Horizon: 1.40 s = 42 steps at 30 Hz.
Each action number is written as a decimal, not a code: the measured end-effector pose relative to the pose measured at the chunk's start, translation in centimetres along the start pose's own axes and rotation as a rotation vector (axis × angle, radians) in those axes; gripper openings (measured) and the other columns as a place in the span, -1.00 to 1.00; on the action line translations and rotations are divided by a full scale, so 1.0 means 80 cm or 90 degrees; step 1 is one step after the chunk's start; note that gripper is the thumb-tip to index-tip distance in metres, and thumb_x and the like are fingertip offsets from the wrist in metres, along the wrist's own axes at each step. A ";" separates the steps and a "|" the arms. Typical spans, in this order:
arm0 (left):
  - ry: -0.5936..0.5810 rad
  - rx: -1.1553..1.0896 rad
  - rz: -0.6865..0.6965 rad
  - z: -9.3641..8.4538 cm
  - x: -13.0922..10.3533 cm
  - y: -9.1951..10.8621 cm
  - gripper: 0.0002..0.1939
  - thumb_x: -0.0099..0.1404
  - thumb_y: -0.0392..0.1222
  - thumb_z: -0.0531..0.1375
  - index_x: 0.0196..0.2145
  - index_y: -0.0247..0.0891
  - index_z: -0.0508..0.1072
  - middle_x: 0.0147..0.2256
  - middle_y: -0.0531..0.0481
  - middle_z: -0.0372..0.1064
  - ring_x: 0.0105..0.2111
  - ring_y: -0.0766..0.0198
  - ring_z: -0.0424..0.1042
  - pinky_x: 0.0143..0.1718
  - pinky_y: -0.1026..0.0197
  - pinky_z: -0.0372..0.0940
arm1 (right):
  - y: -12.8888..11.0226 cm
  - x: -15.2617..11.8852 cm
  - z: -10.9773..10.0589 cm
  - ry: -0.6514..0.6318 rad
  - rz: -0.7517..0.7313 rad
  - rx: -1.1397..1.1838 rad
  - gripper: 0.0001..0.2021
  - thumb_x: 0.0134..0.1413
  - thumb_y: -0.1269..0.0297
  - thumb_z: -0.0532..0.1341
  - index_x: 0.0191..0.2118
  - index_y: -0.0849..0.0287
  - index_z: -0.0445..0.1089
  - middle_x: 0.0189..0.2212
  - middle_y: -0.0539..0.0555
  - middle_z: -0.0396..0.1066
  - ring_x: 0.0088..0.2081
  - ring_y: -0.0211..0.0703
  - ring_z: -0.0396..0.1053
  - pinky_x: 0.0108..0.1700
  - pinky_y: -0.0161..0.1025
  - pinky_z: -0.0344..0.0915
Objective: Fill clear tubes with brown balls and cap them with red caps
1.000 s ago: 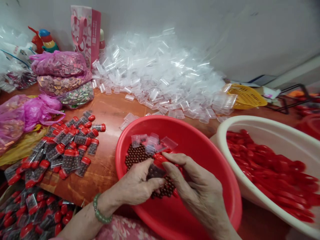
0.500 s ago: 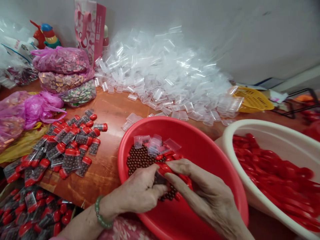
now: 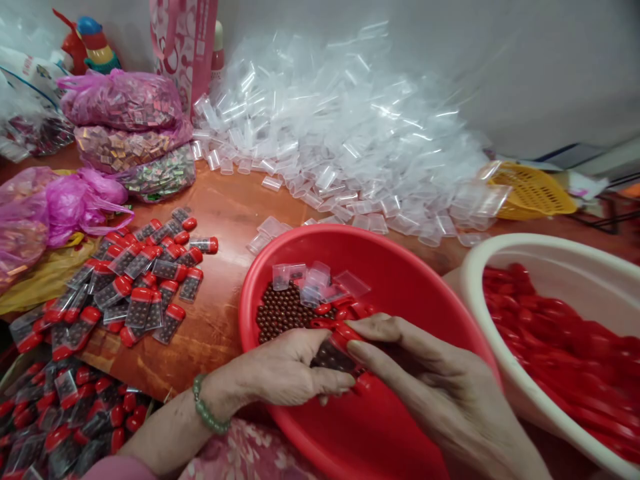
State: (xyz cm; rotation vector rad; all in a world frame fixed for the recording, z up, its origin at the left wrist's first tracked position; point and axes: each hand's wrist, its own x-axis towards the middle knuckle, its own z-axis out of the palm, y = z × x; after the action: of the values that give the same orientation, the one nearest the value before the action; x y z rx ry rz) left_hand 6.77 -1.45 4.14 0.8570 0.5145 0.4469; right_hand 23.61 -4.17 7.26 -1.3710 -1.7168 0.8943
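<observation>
Fingers of the left hand (image 3: 287, 370) and right hand (image 3: 430, 383) covering parts of a small clear plastic red-capped case (image 3: 332, 357); glossy red plastic pieces (image 3: 565, 353) blurring together, their oval white plastic basin (image 3: 471, 283) running off right; the top edge clipping a pink-and-white patterned bag (image 3: 203, 47).

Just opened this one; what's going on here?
Over a red basin, a person's left-hand grip holds a small clear container, dark inside, while the right-hand grip pinches its red cap. Loose brown beads and clear plastic pieces lie in the basin. Capped containers are heaped on the table to the left, more clear pieces behind, and red pieces in a white tub at right.
</observation>
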 end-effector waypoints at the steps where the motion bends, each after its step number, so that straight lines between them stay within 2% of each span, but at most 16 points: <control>1: 0.006 -0.005 0.006 0.000 0.000 -0.001 -0.85 0.15 -0.28 0.21 -0.31 -0.32 0.31 -0.49 0.12 0.24 -0.55 0.46 0.18 -0.47 0.33 0.14 | 0.000 -0.002 0.004 0.023 -0.019 -0.024 -0.95 0.13 0.30 0.26 -0.27 0.08 0.46 -0.42 -0.02 0.47 -0.45 -0.26 0.44 -0.43 -0.42 0.41; 5: 0.015 -0.046 0.016 -0.001 0.002 -0.004 -0.67 0.08 -0.04 0.32 -0.38 -0.31 0.31 -0.49 0.11 0.25 -0.54 0.44 0.20 -0.47 0.33 0.15 | 0.001 -0.008 0.020 0.125 -0.133 -0.225 -0.87 0.21 0.31 0.18 -0.13 0.12 0.37 -0.35 0.06 0.47 -0.38 -0.21 0.47 -0.35 -0.34 0.44; 9: 0.049 -0.097 0.011 -0.001 0.003 -0.005 -0.51 -0.03 0.13 0.39 -0.49 -0.32 0.30 -0.56 0.12 0.22 -0.56 0.47 0.17 -0.49 0.34 0.07 | 0.006 -0.006 0.026 0.090 -0.294 -0.447 -0.45 0.18 -0.04 0.13 0.10 0.33 0.20 -0.21 0.34 0.44 -0.21 0.13 0.46 -0.29 -0.01 0.46; 11: 0.060 -0.144 -0.003 0.001 0.004 -0.004 -0.48 -0.08 0.16 0.40 -0.49 -0.34 0.32 -0.55 0.10 0.26 -0.54 0.43 0.24 -0.46 0.32 0.12 | 0.009 -0.003 0.027 0.076 -0.337 -0.508 -0.37 0.17 -0.03 0.10 0.16 0.44 0.12 -0.19 0.41 0.42 -0.20 0.20 0.44 -0.29 0.07 0.43; 15: 0.072 -0.210 -0.014 0.003 0.005 -0.003 -0.46 -0.18 0.07 0.47 -0.42 -0.35 0.37 -0.50 0.10 0.31 -0.48 0.43 0.27 -0.36 0.31 0.15 | 0.013 0.003 0.028 0.095 -0.380 -0.533 -0.39 0.09 0.22 0.15 0.20 0.48 0.10 -0.22 0.37 0.40 -0.23 0.13 0.39 -0.26 0.04 0.38; 21: 0.040 -0.202 -0.017 0.003 0.001 0.000 -0.49 -0.11 0.07 0.45 -0.39 -0.35 0.37 -0.46 0.09 0.32 -0.43 0.41 0.26 -0.32 0.30 0.15 | 0.017 0.008 0.031 0.108 -0.416 -0.455 -0.36 0.01 0.27 0.20 0.20 0.45 0.13 -0.23 0.31 0.38 -0.24 0.10 0.36 -0.24 0.02 0.35; 23: 0.050 -0.204 -0.004 0.003 0.002 0.002 -0.50 -0.10 0.08 0.45 -0.40 -0.34 0.37 -0.46 0.10 0.30 -0.44 0.42 0.25 -0.32 0.31 0.14 | 0.018 0.008 0.033 0.105 -0.394 -0.435 -0.35 0.02 0.27 0.19 0.23 0.41 0.09 -0.21 0.30 0.38 -0.22 0.11 0.37 -0.24 0.02 0.38; 26: 0.053 -0.195 0.015 0.000 0.003 0.002 -0.48 -0.10 0.13 0.43 -0.44 -0.34 0.36 -0.49 0.09 0.28 -0.48 0.43 0.23 -0.38 0.32 0.11 | 0.018 0.006 0.032 0.089 -0.315 -0.380 -0.33 0.05 0.27 0.20 0.28 0.28 0.04 -0.14 0.28 0.38 -0.16 0.09 0.42 -0.20 -0.01 0.43; 28: 0.046 -0.177 0.024 -0.003 0.002 0.001 -0.49 -0.06 0.15 0.41 -0.47 -0.35 0.34 -0.51 0.08 0.27 -0.51 0.44 0.20 -0.44 0.32 0.08 | 0.016 0.003 0.027 0.039 -0.241 -0.295 -0.30 0.06 0.18 0.27 0.29 0.19 0.04 -0.06 0.27 0.39 -0.08 0.08 0.43 -0.14 -0.06 0.45; 30: 0.046 -0.149 0.034 -0.005 0.001 0.000 -0.52 0.00 0.13 0.38 -0.45 -0.34 0.34 -0.51 0.09 0.26 -0.53 0.46 0.19 -0.46 0.33 0.07 | 0.014 0.002 0.020 -0.016 -0.142 -0.175 -0.33 0.05 0.11 0.31 0.25 0.10 0.12 0.01 0.24 0.40 -0.02 0.05 0.44 -0.10 -0.14 0.46; 31: 0.047 -0.132 0.038 -0.005 0.001 0.000 -0.54 0.03 0.12 0.37 -0.42 -0.34 0.34 -0.51 0.09 0.26 -0.53 0.46 0.21 -0.45 0.33 0.09 | 0.012 0.002 0.017 -0.023 -0.088 -0.112 -0.41 0.07 0.10 0.30 0.20 0.07 0.21 -0.01 0.20 0.43 -0.04 0.01 0.46 -0.12 -0.18 0.47; 33: 0.048 -0.095 0.040 -0.003 0.001 0.001 -0.55 0.05 0.09 0.36 -0.37 -0.33 0.35 -0.50 0.10 0.28 -0.52 0.44 0.25 -0.43 0.33 0.15 | 0.009 0.003 0.014 0.016 0.016 0.004 -0.63 0.10 0.13 0.28 0.03 0.05 0.40 -0.15 0.11 0.52 -0.20 -0.09 0.52 -0.23 -0.27 0.49; 35: 0.064 -0.062 0.035 0.001 0.003 0.003 -0.58 0.06 0.04 0.35 -0.33 -0.33 0.34 -0.50 0.10 0.29 -0.53 0.43 0.26 -0.43 0.31 0.19 | 0.007 0.004 0.016 0.081 0.098 0.090 -0.76 0.06 0.15 0.31 -0.14 0.06 0.50 -0.29 0.06 0.55 -0.32 -0.15 0.52 -0.31 -0.32 0.49; 39: 0.122 -0.003 0.051 0.009 0.004 0.008 -0.74 0.10 -0.16 0.31 -0.34 -0.33 0.34 -0.50 0.14 0.23 -0.51 0.45 0.19 -0.44 0.33 0.14 | 0.005 0.003 0.032 0.164 0.177 0.220 -0.79 -0.06 0.18 0.39 -0.24 0.08 0.54 -0.34 0.06 0.56 -0.33 -0.16 0.53 -0.30 -0.31 0.49; 42: 0.131 0.001 0.068 0.010 0.003 0.010 -0.73 0.06 -0.18 0.34 -0.35 -0.34 0.36 -0.52 0.16 0.19 -0.51 0.46 0.15 -0.45 0.34 0.09 | 0.003 0.000 0.041 0.207 0.190 0.258 -0.80 -0.09 0.20 0.41 -0.28 0.09 0.54 -0.37 0.05 0.56 -0.38 -0.17 0.53 -0.34 -0.30 0.49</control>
State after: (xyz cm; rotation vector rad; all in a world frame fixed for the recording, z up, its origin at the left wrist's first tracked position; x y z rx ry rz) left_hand 7.28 -1.32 5.18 0.8469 0.6612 0.6364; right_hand 20.83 -4.33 5.48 -1.4166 -1.0357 1.0471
